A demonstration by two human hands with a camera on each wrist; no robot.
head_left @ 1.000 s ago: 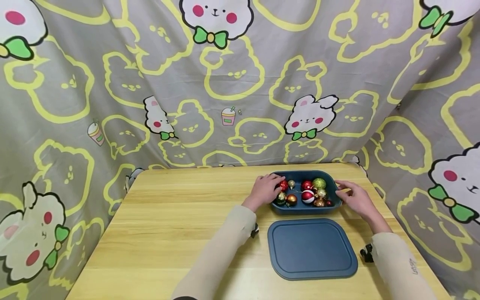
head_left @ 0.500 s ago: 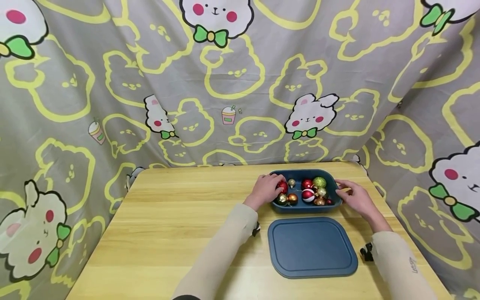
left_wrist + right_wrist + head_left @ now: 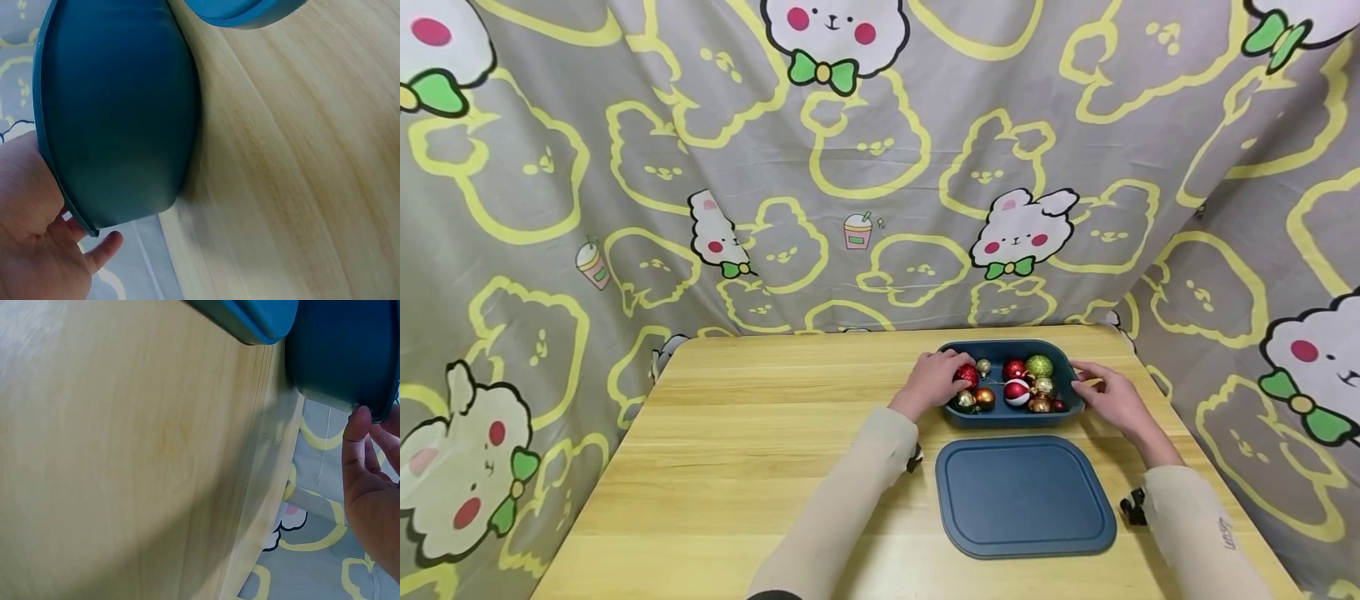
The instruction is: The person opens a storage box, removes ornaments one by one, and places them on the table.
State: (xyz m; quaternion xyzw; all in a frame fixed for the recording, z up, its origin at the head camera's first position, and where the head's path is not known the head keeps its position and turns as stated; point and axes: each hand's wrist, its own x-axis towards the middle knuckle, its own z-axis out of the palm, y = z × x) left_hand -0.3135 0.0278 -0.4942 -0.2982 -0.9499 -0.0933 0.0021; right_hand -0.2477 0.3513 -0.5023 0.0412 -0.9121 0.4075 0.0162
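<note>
A dark blue rectangular box (image 3: 1000, 419) stands toward the table's back right, holding several Christmas baubles. My left hand (image 3: 931, 379) reaches over its left end, fingers and thumb around a glittery red bauble (image 3: 967, 377). In the left wrist view that hand (image 3: 34, 231) lies over the rim, with most of its fingers hidden behind the box wall (image 3: 119, 119). My right hand (image 3: 1108, 393) pinches the box's right rim; the right wrist view shows the thumb (image 3: 357, 434) against the outside of the wall (image 3: 340, 356). A gold bauble (image 3: 966, 403) and a copper one (image 3: 984, 397) lie beside the red bauble.
A dark blue lid (image 3: 1026, 497) lies flat on the wooden table (image 3: 737, 450), in front of the box and between my forearms. In the box's right half sit red, green and gold baubles, a striped red-and-white one (image 3: 1017, 392) among them. A patterned curtain (image 3: 880, 167) surrounds the table.
My left fingers have shifted slightly at the red bauble, which shows more now. The gold bauble near it has turned or rolled a little. My right hand stays at the rim.
</note>
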